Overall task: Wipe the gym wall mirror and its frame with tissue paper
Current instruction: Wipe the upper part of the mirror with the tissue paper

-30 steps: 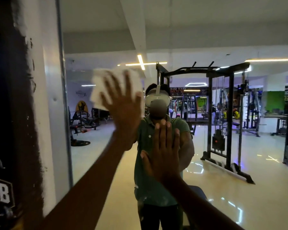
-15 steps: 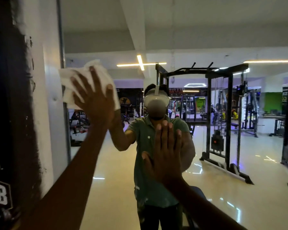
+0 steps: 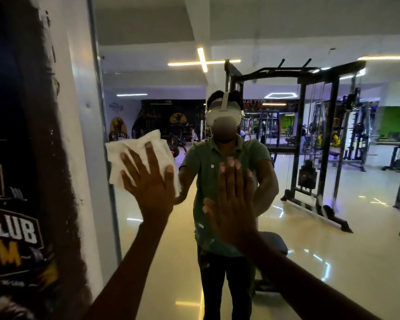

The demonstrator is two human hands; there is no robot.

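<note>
tissue paper (image 3: 139, 155): a crumpled white wad at centre left of the frame, flat against the mirror (image 3: 333, 227) glass, just right of the mirror's frame (image 3: 102, 135).
left hand (image 3: 148, 183): fingers straight and spread, palm laid over the lower right part of the tissue, pressing it to the glass; the paper sticks out above and to the left of the fingertips.
right hand (image 3: 231, 204): flat on the glass at the centre of the frame, fingers straight and close together, holding nothing; well apart from the tissue.
frame: a thin grey metal strip running top to bottom at left of centre, its edge touching or just beside the tissue's left side; cannot tell which.
wall (image 3: 62, 112): white with a dark painted logo panel, filling the left of the picture.
reflection: the person in a green shirt (image 3: 208, 167) behind both hands, a black cable machine (image 3: 316, 135) at right, glossy floor (image 3: 333, 262) below, light strips (image 3: 202, 61) on the ceiling at top centre.
</note>
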